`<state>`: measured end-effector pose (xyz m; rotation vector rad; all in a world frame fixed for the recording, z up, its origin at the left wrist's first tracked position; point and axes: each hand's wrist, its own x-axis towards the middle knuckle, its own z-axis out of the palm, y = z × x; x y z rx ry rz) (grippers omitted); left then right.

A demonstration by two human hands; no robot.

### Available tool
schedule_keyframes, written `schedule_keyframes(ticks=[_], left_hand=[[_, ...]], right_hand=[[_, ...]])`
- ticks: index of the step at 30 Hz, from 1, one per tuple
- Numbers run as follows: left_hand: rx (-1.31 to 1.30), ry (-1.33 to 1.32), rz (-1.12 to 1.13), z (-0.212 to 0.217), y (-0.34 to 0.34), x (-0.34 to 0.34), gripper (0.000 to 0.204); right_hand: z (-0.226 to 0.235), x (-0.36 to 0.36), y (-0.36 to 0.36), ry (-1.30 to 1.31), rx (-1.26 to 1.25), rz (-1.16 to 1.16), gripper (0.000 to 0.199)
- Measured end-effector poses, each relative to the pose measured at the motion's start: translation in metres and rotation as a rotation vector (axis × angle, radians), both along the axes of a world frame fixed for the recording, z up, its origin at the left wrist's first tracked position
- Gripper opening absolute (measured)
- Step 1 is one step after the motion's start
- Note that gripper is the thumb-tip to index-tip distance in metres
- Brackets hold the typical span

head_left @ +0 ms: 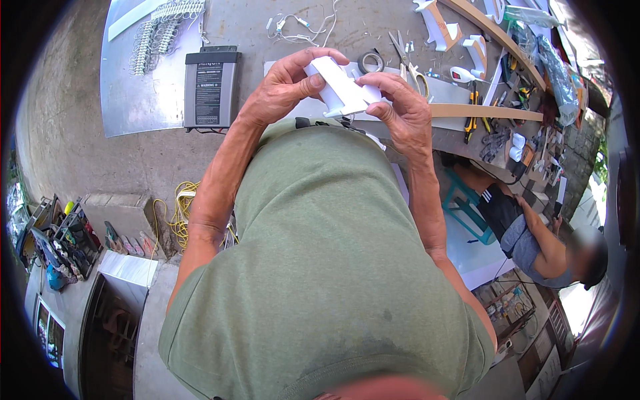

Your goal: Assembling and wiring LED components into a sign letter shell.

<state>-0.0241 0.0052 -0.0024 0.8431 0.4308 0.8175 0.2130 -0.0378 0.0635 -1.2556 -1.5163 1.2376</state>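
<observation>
Both hands hold a white letter-shaped piece (341, 88) with raised side walls, just beyond my chest. My left hand (283, 87) grips its left side, thumb in front and fingers curled over the top. Thumb and fingers of my right hand (405, 113) pinch its right end. Part of the piece is hidden by the fingers. Just past my right hand lie a roll of black tape (371, 61) and scissors (419, 78) with pale handles. Thin white wires (300, 28) trail over the grey surface farther away.
To the left stands a dark power supply box (212, 93) beside strings of light modules (160, 37) on a metal sheet. White letter pieces (437, 28), brown strips (487, 112) and pliers (471, 113) lie right. A person (533, 237) sits near a teal stool (460, 210).
</observation>
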Motion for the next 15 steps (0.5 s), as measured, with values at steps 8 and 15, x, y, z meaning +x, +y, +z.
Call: schedule_keyframes(ticks=[8,15], left_hand=[[-0.119,0.001,0.012,0.009,-0.003,0.001,0.043],[0.171,0.154,0.120,0.025,-0.002,-0.001,0.040]], right_hand=[[-0.003,0.003,-0.006,0.012,-0.079,-0.017,0.042],[0.001,-0.009,-0.004,-0.048,0.111,-0.083,0.045]])
